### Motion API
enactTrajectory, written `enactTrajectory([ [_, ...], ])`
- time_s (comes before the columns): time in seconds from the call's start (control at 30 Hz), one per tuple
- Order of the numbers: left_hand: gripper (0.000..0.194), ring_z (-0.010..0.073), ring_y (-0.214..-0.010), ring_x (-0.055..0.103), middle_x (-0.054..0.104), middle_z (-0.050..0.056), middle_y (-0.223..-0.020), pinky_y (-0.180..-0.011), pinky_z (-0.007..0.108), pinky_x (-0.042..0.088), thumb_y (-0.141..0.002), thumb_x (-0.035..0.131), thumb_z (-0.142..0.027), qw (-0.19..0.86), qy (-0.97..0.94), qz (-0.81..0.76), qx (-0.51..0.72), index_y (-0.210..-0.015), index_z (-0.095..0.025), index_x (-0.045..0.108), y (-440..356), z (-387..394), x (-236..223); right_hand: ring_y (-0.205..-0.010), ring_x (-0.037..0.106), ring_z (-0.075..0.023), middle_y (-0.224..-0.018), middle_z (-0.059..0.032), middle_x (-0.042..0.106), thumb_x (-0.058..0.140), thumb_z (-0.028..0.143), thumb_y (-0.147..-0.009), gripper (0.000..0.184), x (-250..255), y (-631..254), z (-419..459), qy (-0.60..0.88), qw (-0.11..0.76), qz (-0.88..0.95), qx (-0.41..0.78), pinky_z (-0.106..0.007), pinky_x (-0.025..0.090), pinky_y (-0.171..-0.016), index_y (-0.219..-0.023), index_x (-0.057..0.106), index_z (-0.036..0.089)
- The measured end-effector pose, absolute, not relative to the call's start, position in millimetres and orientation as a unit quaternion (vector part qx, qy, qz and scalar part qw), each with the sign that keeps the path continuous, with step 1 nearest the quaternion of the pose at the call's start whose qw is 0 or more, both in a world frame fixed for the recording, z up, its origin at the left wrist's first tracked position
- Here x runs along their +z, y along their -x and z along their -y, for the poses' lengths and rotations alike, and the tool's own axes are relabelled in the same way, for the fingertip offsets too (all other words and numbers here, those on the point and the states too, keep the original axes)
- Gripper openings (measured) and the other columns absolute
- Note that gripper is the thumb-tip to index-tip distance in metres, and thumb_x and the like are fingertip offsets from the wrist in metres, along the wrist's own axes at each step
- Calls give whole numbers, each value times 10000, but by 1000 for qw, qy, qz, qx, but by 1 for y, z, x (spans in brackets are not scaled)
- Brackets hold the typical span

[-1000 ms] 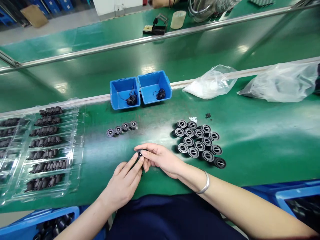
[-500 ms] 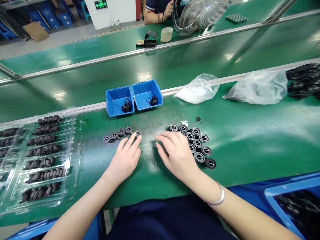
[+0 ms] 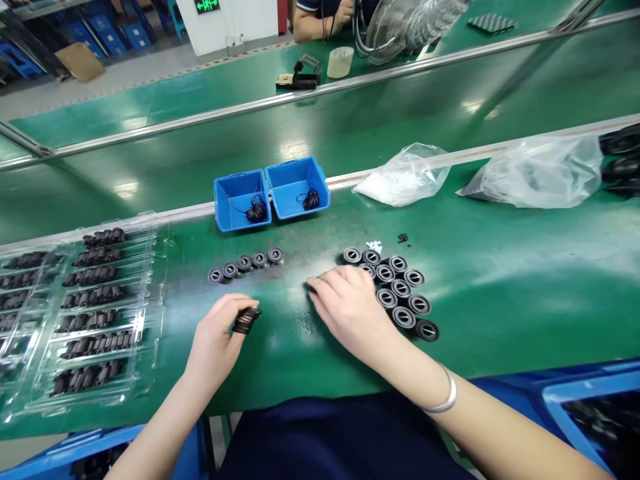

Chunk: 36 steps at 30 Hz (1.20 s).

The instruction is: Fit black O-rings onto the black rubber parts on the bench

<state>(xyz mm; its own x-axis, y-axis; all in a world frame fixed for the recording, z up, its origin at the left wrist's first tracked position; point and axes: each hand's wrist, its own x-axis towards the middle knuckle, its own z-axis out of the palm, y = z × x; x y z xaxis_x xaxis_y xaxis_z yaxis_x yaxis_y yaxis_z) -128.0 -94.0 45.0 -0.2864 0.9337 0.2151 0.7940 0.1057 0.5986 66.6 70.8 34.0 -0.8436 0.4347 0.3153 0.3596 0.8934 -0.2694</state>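
Left hand (image 3: 215, 337): fingers closed on black rings (image 3: 245, 321), over the bench (image 3: 280, 363). Right hand (image 3: 350, 303): fingertips pinching a mostly hidden dark piece (image 3: 311, 289), beside clustered black cylinders (image 3: 401, 289). Beyond: five-cylinder row (image 3: 245, 263), then blue bins (image 3: 295, 172).

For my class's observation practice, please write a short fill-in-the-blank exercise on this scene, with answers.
The left hand grips a bundle coloured ____.
The short row has ____ black cylinders.
The silver bracelet circles the ____ wrist.
Both open bins on the table are coloured ____.

Missing words: black; five; right; blue.
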Motion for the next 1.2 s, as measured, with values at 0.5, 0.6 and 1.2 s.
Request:
enactTrajectory([
  [0.5, 252, 153, -853, 735, 774, 30, -951, -782, 238, 590, -918, 611, -120, 92, -568, -723, 383, -1108, -230, 735, 109, 118, 49, -924, 593, -160, -975, -45, 561, 667, 242, -907, 50, 46, -28, -35, 101, 155, 776, 602, -323, 499, -865, -885, 656, 199],
  [0.6, 250, 149, -841, 735, 771, 37, -937, -765, 230, 593, -926, 603, -118, 90, -573, -715, 390, -1114, -220, 732, 110, 121, 49, -922, 590, -157, -970, -40, 558, 680, 252, -898, 94, 46, -27, -34, 112, 133, 760, 626, -332, 492, -882, -827, 655, 195],
  [1.2, 339, 173, -1030, 714, 743, 80, -1116, -932, 305, 587, -928, 507, -25, 23, -565, -738, 368, -1163, -198, 679, 127, 169, 26, -747, 550, -143, -893, -41, 549, 622, 280, -877, 202, 24, 10, -38, 185, 71, 750, 631, -306, 468, -688, -705, 594, 178],
])
